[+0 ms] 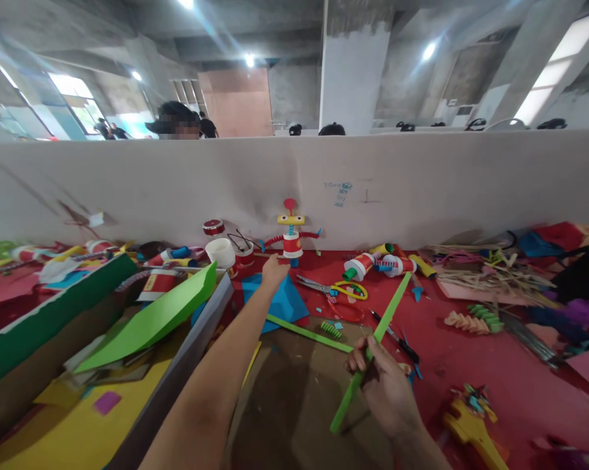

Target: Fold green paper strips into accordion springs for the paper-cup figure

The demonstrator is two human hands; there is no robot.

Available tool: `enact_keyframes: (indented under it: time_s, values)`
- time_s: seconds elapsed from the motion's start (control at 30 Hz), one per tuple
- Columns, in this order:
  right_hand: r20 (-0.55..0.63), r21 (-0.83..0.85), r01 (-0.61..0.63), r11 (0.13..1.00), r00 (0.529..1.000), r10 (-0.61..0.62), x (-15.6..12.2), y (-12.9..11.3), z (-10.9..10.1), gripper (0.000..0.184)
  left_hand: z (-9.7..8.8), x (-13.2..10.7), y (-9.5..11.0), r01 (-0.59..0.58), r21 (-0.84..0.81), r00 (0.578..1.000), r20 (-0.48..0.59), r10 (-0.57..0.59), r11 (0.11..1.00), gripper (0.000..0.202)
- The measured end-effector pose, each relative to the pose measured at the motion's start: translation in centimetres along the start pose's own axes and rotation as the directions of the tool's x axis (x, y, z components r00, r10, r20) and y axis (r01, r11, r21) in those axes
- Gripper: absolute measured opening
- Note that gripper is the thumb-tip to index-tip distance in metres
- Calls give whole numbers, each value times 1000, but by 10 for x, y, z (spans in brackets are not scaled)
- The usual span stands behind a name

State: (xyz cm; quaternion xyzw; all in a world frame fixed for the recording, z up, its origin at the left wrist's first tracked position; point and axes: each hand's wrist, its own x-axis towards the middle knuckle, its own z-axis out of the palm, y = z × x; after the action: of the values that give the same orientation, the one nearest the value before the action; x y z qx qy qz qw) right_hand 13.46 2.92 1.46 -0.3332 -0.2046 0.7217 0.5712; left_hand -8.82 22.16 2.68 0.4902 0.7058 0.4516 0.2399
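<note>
Concrete pillars [357,78] and a pale, smooth partition [201,176] back a red tabletop [436,378] strewn with offcuts [490,274]. Out stretches the left hand [274,271] to the foot of the upright goggle-eyed figure [293,246], its grip impossible to tell; the right hand [387,385] pinches a flat green strip [392,307] above brown board [308,405].
</note>
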Motion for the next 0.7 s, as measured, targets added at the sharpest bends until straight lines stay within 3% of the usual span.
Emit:
enact_keyframes:
  time_s: [0.1, 0.17, 0.2, 0.23, 0.27, 0.33, 0.43, 0.57, 0.7]
  values:
    - [-27, -19, 31, 999, 999, -32, -3, -8, 4, 25, -9, -61, 16, -43, -26, 986, 157, 46, 999, 29]
    - [-51, -55, 76, 996, 996, -79, -5, -9, 5, 24, -10, -115, 27, -76, -84, 924, 369, 102, 994, 13]
    - [-55, -87, 94, 992, 994, -99, -6, -9, 6, 24, -11, -142, 31, -85, -154, 793, 587, 161, 984, 16]
    - [-53, -122, 109, 987, 992, -116, -7, -9, 6, 23, -11, -167, 34, -53, -211, 699, 690, 187, 976, 20]
    - [-45, -162, 115, 980, 991, -124, -8, -8, 6, 24, -10, -189, 37, -26, -258, 652, 728, 213, 966, 22]
    - [-11, -244, 104, 964, 994, -110, -11, -6, 7, 26, -10, -222, 37, 35, -306, 647, 733, 212, 951, 21]
    - [53, -337, 94, 937, 995, -81, -14, -3, 6, 30, -10, -243, 30, 201, -379, 695, 705, 141, 903, 19]
    - [144, -445, 177, 878, 982, -125, -10, 0, 1, 28, -17, -241, 17, 376, -413, 717, 697, 22, 830, 18]
    - [225, -569, 264, 779, 961, -162, -7, 3, -3, 23, -27, -236, 16, 327, -419, 733, 678, 52, 847, 22]
